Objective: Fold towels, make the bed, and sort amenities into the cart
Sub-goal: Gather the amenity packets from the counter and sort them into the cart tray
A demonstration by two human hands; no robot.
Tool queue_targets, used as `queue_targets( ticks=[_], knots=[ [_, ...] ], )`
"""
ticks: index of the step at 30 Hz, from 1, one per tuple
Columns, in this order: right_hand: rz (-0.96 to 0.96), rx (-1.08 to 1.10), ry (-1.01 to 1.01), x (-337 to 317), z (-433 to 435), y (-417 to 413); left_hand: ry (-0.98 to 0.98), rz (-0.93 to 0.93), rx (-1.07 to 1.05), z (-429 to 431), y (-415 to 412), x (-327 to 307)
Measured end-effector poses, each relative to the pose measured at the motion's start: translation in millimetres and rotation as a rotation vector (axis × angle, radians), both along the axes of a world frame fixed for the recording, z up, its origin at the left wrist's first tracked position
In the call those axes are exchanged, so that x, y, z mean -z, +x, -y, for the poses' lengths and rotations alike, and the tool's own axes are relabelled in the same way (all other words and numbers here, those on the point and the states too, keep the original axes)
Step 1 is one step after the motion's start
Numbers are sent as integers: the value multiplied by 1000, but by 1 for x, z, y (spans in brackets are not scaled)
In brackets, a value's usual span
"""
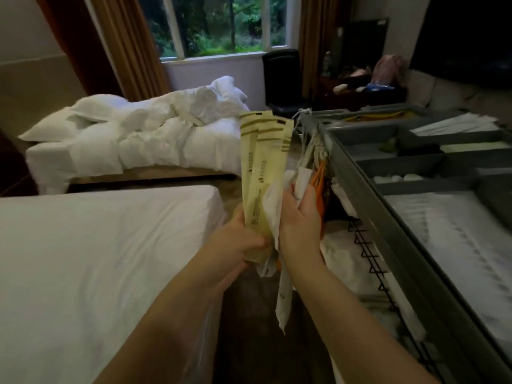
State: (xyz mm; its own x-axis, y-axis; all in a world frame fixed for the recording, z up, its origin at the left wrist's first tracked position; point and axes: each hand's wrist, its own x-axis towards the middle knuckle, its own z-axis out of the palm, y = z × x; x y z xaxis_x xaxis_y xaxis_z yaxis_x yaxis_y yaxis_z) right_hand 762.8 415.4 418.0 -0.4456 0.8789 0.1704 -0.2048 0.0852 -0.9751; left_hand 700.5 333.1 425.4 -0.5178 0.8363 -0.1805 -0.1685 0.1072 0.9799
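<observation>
My left hand (235, 242) grips the lower end of a bunch of long yellow amenity packets (259, 162) that stand upright in front of me. My right hand (300, 217) holds white paper-wrapped packets (273, 214) with something orange among them; one long white packet (284, 297) hangs down below the hand. Both hands meet between the near bed (97, 259) and the grey cart (368, 189). The cart's top tray is split into compartments (399, 164) with white and green items inside.
A far bed (144, 137) carries a crumpled white duvet and pillows. The near bed has a smooth white sheet. A black chair (281, 76) stands under the window. A cluttered desk (363, 92) is at the back right. Linen lies on the cart's lower wire shelf (368, 261).
</observation>
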Motion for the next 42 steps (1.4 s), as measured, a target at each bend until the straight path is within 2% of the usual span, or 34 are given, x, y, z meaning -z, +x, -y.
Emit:
queue_targets(
  ticks=[5,8,11,16,20,25,29,32,34,38,42],
  knots=[
    [157,237,40,-5,-92,-81,-44,-85,223,-103,-77,-13],
    [214,357,42,-16,-142,-102,101,53,335,-157,-107,-19],
    [212,447,73,-19,-183,-110,142,81,344,-212,-120,-13],
    [33,403,49,-25,-249,-127,179,163,181,-304,-138,-3],
    [-94,412,-68,-39,-312,-136,207,18,191,-371,-151,-15],
    [-120,510,-226,-48,-375,-144,228,50,225,-441,-167,-19],
    [-280,612,-452,-51,-424,-132,192,123,366,-500,-181,-17],
    [-336,788,-406,-47,-455,-118,223,89,529,-550,-187,-14],
    [-282,919,-341,-44,-471,-113,227,98,645,-582,-189,-10],
    [16,1175,-317,-43,-496,-99,231,110,795,-641,-185,0],
    [293,1274,-331,-37,-513,-77,198,132,888,-678,-174,14]
  ],
)
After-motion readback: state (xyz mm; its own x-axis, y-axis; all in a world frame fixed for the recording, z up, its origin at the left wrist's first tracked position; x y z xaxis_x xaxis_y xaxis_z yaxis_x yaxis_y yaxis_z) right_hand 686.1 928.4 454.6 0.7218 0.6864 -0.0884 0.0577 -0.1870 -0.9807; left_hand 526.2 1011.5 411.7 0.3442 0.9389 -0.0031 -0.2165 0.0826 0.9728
